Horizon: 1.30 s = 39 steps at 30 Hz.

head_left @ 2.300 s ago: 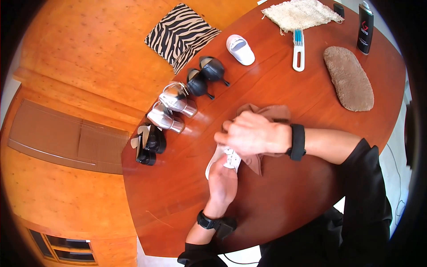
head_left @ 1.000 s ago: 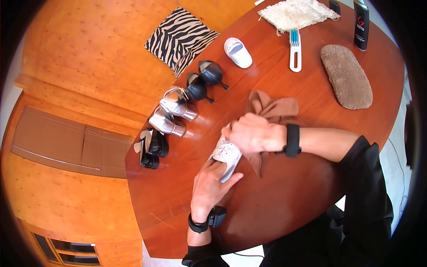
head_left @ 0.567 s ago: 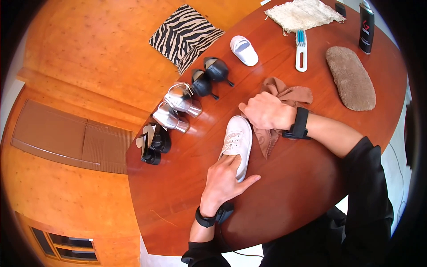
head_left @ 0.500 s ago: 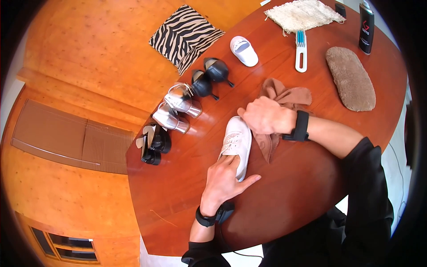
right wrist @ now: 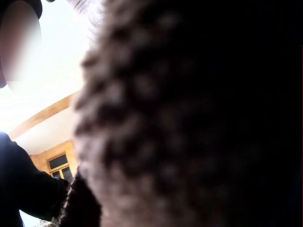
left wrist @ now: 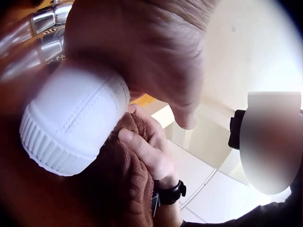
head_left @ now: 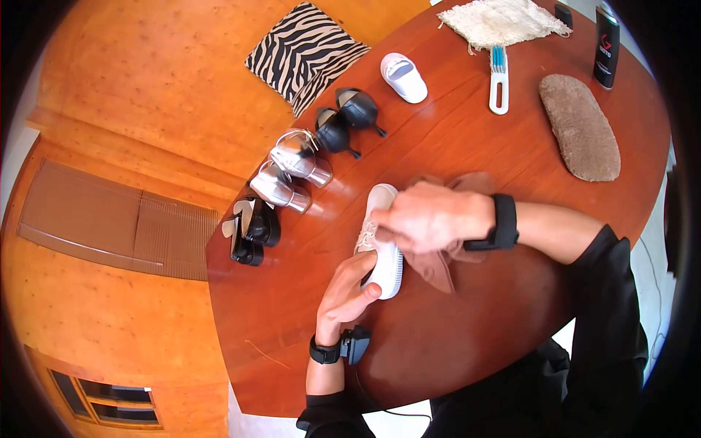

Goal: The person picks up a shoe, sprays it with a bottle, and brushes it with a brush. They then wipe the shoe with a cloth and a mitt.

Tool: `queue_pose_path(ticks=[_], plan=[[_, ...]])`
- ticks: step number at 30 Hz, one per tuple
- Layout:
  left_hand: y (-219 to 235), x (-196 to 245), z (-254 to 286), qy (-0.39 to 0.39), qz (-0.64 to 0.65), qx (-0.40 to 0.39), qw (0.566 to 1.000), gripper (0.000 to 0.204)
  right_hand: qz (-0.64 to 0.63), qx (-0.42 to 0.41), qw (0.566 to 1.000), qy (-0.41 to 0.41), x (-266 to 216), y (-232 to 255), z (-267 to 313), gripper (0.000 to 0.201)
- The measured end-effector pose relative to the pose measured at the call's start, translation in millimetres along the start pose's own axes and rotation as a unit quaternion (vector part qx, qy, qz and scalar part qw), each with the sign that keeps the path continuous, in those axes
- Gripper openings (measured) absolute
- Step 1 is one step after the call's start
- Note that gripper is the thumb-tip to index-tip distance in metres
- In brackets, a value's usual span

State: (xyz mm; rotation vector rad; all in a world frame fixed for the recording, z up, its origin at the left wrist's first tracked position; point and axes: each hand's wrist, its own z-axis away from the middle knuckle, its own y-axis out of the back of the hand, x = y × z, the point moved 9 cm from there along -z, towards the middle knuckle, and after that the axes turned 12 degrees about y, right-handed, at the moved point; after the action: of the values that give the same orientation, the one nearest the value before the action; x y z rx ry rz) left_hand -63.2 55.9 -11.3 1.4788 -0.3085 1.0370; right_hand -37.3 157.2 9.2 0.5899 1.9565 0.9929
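Observation:
A white lace-up sneaker [head_left: 385,275] tilts over the table in the head view, its ribbed sole edge showing on the right. My left hand [head_left: 341,293] grips it at the heel, fingers inside the opening and thumb on the outside. My right hand [head_left: 427,217] holds a bunched brown cloth [head_left: 431,271] against the shoe's right side, near the laces. In the left wrist view the heel [left wrist: 75,118] fills the near left, and the right thumb presses on the cloth [left wrist: 130,165] beside it. Blurred dark cloth [right wrist: 142,118] covers most of the right wrist view.
Along the table's [head_left: 467,343] far left edge stand black shoes [head_left: 252,223], silver heels [head_left: 292,157], black heels [head_left: 358,108] and a white slide [head_left: 403,77]. Farther right lie a cream cloth [head_left: 504,22], a brush [head_left: 499,87], a fuzzy brown pad [head_left: 580,128] and a spray can [head_left: 606,47].
My right hand has moved with the cloth from the toe down the shoe's side toward the laces. The left hand has shifted its thumb onto the heel and tilted the sneaker, baring its sole edge.

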Motion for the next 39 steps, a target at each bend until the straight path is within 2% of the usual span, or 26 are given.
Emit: queue_pose_path(ticks=[2, 3, 5, 7, 11, 13, 15, 16, 17, 20, 25, 29, 30, 32, 33, 35, 36, 37, 39], plan=[[-5.1, -4.0, -0.6, 0.015, -0.034, -0.026, 0.999, 0.085, 0.034, -0.02, 0.995, -0.091, 33.6, 4.5, 2.4, 0.023], [-5.5, -2.4, -1.5, 0.015, -0.034, -0.024, 0.999, 0.085, 0.037, 0.004, 0.991, -0.125, 47.0, 10.8, 4.2, 0.023], [-8.0, 8.2, -2.7, -0.015, -0.005, -0.025, 1.0, 0.087, 0.058, 0.035, 0.986, -0.155, 65.5, 20.5, 10.7, 0.024], [-10.3, 10.1, -4.5, -0.014, 0.005, -0.035, 0.999, 0.088, 0.061, 0.041, 0.986, -0.15, 66.0, 21.0, 11.5, 0.024], [-8.7, 8.3, -2.8, -0.007, 0.042, -0.039, 0.998, 0.091, 0.062, 0.037, 0.989, -0.128, 43.4, 15.6, 5.4, 0.022], [-9.4, 3.1, -1.7, -0.003, 0.071, -0.034, 0.997, 0.091, 0.034, 0.01, 0.999, -0.032, 14.7, 5.7, -0.4, 0.02], [-8.8, 0.9, -0.7, 0.001, 0.1, -0.029, 0.995, 0.09, -0.016, 0.035, 0.998, 0.04, -18.8, 1.5, -0.5, 0.019], [-4.9, 3.1, -0.1, -0.007, 0.078, -0.003, 0.997, 0.09, -0.009, 0.01, 0.999, 0.047, -28.6, -5.4, -2.6, 0.021], [-1.1, 4.9, 0.9, -0.016, 0.057, 0.023, 0.998, 0.089, -0.014, 0.02, 0.998, 0.058, -36.9, -4.0, -2.5, 0.021], [-8.0, -15.3, -1.0, -0.001, 0.13, 0.007, 0.991, 0.089, 0.002, 0.048, 0.996, 0.077, -28.3, -5.7, -2.4, 0.018], [-11.1, -29.0, 0.0, 0.038, 0.125, -0.03, 0.991, 0.091, 0.067, 0.044, 0.997, 0.004, 4.2, 6.6, -1.9, 0.018], [-11.7, -22.7, -1.2, 0.054, 0.148, -0.022, 0.987, 0.096, 0.121, 0.054, 0.991, 0.001, -1.2, 5.3, -1.2, 0.017], [-13.6, -20.8, 0.6, 0.054, 0.148, -0.022, 0.987, 0.096, 0.129, 0.051, 0.99, 0.011, -7.2, 1.5, -1.9, 0.019], [-10.3, -34.2, 5.5, 0.126, 0.253, 0.025, 0.959, 0.097, 0.132, 0.04, 0.99, 0.027, -23.8, -3.9, -3.6, 0.021], [-6.9, -36.4, 5.7, 0.126, 0.254, 0.024, 0.959, 0.097, 0.127, 0.023, 0.991, 0.044, -32.7, -8.1, -3.5, 0.02], [-7.5, -46.8, 5.7, 0.122, 0.325, -0.072, 0.935, 0.096, 0.102, 0.014, 0.99, 0.092, -51.6, -19.6, -1.4, 0.019], [-5.1, -86.1, 10.9, 0.161, 0.371, -0.057, 0.913, 0.098, 0.091, 0.013, 0.988, 0.12, -60.3, -28.6, 0.0, 0.017], [-5.3, -79.4, 9.4, 0.161, 0.372, -0.057, 0.912, 0.098, 0.111, 0.046, 0.98, 0.157, -72.0, -30.3, 2.7, 0.015], [-5.0, -59.7, 5.4, 0.154, 0.356, -0.054, 0.92, 0.1, 0.128, 0.042, 0.98, 0.144, -76.2, -30.5, 3.6, 0.013]])
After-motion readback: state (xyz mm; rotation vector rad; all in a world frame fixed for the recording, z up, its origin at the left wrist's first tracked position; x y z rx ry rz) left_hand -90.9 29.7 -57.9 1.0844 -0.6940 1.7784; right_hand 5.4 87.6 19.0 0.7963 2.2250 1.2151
